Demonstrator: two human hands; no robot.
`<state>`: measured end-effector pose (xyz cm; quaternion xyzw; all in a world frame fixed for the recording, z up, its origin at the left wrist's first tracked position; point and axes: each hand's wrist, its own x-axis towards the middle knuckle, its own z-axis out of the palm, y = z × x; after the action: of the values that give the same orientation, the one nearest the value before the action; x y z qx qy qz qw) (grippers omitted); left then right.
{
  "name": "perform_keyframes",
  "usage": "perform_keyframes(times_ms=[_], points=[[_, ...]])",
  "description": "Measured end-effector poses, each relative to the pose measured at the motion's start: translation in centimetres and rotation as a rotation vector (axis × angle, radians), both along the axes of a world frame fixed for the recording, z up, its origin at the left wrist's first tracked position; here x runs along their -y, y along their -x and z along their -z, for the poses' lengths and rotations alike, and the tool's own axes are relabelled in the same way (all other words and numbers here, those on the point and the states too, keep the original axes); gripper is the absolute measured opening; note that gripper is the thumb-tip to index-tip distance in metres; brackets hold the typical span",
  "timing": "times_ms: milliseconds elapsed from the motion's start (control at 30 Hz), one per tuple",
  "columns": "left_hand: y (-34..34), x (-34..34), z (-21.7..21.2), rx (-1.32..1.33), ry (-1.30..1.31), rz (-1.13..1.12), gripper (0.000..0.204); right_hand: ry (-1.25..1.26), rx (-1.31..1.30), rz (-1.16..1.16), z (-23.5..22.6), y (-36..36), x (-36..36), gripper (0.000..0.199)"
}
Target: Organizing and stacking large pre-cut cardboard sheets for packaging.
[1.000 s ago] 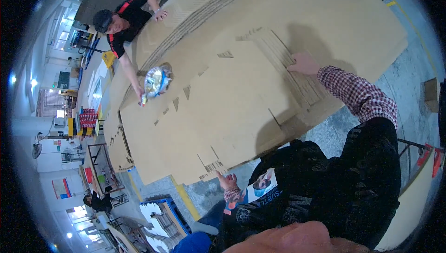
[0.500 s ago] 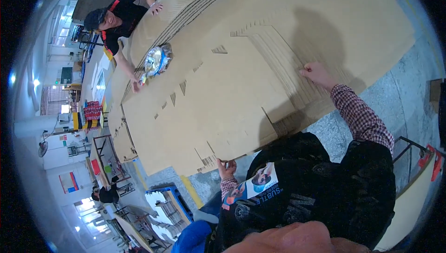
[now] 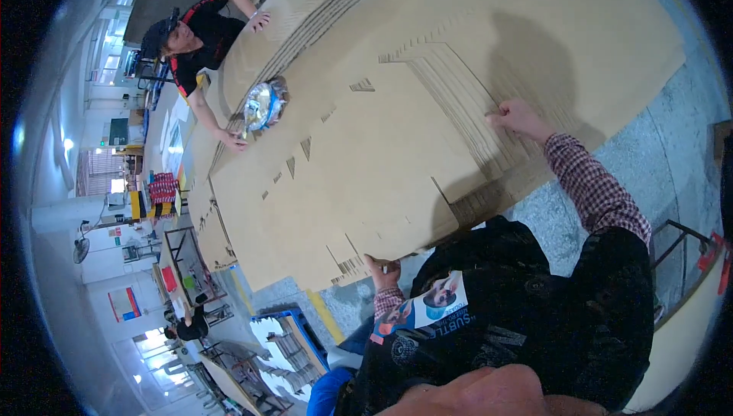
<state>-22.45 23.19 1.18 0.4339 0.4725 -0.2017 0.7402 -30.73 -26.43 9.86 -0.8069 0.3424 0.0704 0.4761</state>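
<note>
A large stack of brown cardboard sheets [image 3: 366, 164] lies before me, with cut slots and stepped openings through it. My left hand [image 3: 383, 271] grips the stack's near edge, thumb on top and the other fingers mostly hidden. Farther right, my right hand [image 3: 521, 120] is closed, its fingertips pinched at the cut edge of a stepped opening [image 3: 450, 95]; how much cardboard is between them is hidden. Across the stack, a shiny silver and blue wrapped bundle [image 3: 265, 104] sits on the cardboard, close to a co-worker's hand [image 3: 233, 140].
A co-worker in a dark cap and black shirt [image 3: 202, 42] leans on the far left edge, the other hand flat on the cardboard. A blue pallet [image 3: 305, 340] with stacked white pieces stands at lower left. Behind me on the right is a metal frame [image 3: 676, 259].
The view has shifted slightly, moving the scene a little. The co-worker's head and near hand have moved slightly beside the bundle. My hands keep about the same places on the cardboard.
</note>
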Motion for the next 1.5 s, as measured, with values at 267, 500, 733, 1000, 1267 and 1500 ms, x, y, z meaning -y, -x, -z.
perform_keyframes(times_ms=[267,500,733,1000,1267,1500], points=[[0.4,-0.3,1.3,0.051,0.155,-0.09,0.052,0.496,0.216,-0.058,0.9,-0.1,-2.1,0.039],[0.0,-0.5,2.0,-0.015,0.134,-0.165,0.059,0.666,0.279,0.291,-1.3,1.1,-4.0,0.031],[0.5,1.9,0.1,0.112,0.167,0.037,0.063,0.351,0.154,0.154,-0.5,3.3,-5.5,0.032],[0.8,1.3,-0.4,0.154,0.186,0.103,0.059,0.486,0.179,0.055,2.5,1.4,-3.3,0.031],[0.6,2.8,-1.5,0.118,0.032,0.138,0.057,0.554,-0.009,0.022,1.9,0.7,-4.1,0.031],[0.2,2.1,-0.6,0.168,0.235,0.119,0.055,0.438,0.041,0.151,-1.8,1.3,-5.6,0.026]])
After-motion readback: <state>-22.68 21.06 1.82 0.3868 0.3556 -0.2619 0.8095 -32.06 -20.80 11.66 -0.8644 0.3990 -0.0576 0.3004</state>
